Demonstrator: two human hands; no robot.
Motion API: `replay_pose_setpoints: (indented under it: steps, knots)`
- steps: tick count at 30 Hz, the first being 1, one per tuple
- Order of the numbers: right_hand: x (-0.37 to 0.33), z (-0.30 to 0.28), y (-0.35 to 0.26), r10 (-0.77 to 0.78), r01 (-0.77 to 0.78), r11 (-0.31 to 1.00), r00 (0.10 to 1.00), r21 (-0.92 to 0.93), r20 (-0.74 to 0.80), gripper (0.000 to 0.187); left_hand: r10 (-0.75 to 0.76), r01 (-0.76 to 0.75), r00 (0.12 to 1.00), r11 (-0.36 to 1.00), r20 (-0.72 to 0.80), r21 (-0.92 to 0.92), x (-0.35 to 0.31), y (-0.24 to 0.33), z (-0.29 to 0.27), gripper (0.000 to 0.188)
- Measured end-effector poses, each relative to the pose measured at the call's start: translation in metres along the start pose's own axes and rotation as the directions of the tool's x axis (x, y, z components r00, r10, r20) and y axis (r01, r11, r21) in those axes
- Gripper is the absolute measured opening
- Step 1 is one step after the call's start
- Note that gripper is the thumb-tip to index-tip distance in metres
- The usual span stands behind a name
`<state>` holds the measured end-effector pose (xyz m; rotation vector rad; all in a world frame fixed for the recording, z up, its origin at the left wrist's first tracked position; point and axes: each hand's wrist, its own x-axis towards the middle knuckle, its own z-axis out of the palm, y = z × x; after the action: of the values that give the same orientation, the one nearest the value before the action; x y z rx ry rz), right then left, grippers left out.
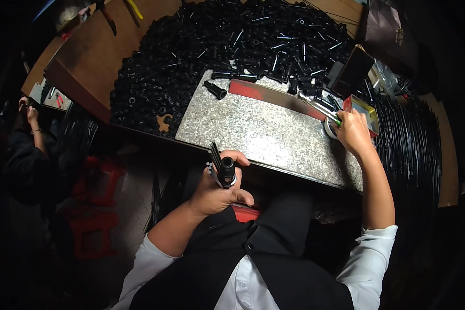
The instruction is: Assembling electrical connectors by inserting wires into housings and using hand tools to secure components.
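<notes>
My left hand (217,191), low in front of the slab's near edge, is closed around a black tubular plastic part (226,168) with its round opening facing up. Several thin rods (215,155) stick up beside the tube in the same grip. Over the right side of the speckled stone slab (227,124), my right hand (354,129) grips a silver metal tool (320,107), which looks like pliers with a bit of green at the handle. The tool's far end lies by a red-and-metal strip (279,98). A whitish round rim (330,129) shows partly under that hand.
A large heap of black tubular parts (181,62) covers the far and left table. One loose black part (215,90) lies on the slab. At the right are a red-and-yellow tin (369,111), a dark upright box (354,70) and bundled black rods (408,144). Another person (33,139) works far left.
</notes>
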<state>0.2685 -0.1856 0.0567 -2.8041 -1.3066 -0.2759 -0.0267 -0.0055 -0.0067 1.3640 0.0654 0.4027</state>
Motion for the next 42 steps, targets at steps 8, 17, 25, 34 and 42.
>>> replay_pose_setpoints:
  steps: [8, 17, 25, 34, 42]
  knots:
    - [0.011, 0.018, 0.001, -0.03, 0.033, 0.994, 0.999, -0.107, 0.029, 0.015, 0.005, -0.005, 1.0, 1.0, 0.027, 0.003, 0.001, -0.001, 0.002, 0.073]
    - [0.0, -0.007, -0.01, 0.135, -0.135, 0.99, 0.991, 0.049, 0.007, 0.025, -0.019, 0.019, 1.0, 1.0, 0.006, -0.015, 0.0, 0.0, 0.001, 0.074]
    - [-0.015, -0.015, -0.02, 0.209, -0.169, 0.863, 0.977, 0.476, -0.031, 0.013, -0.033, 0.033, 0.999, 0.999, -0.012, -0.009, 0.003, 0.001, 0.007, 0.075]
    - [-0.083, -0.014, -0.128, -0.264, -0.045, 0.063, 0.963, 0.997, 0.06, 0.005, 0.006, 0.0, 0.999, 0.99, -0.038, 0.14, 0.006, 0.008, 0.017, 0.047]
    - [-0.092, -0.002, -0.151, -0.254, 0.058, 0.093, 0.967, 0.994, -0.033, 0.006, 0.215, -0.218, 0.976, 0.929, 0.042, 0.301, 0.008, 0.002, 0.015, 0.069]
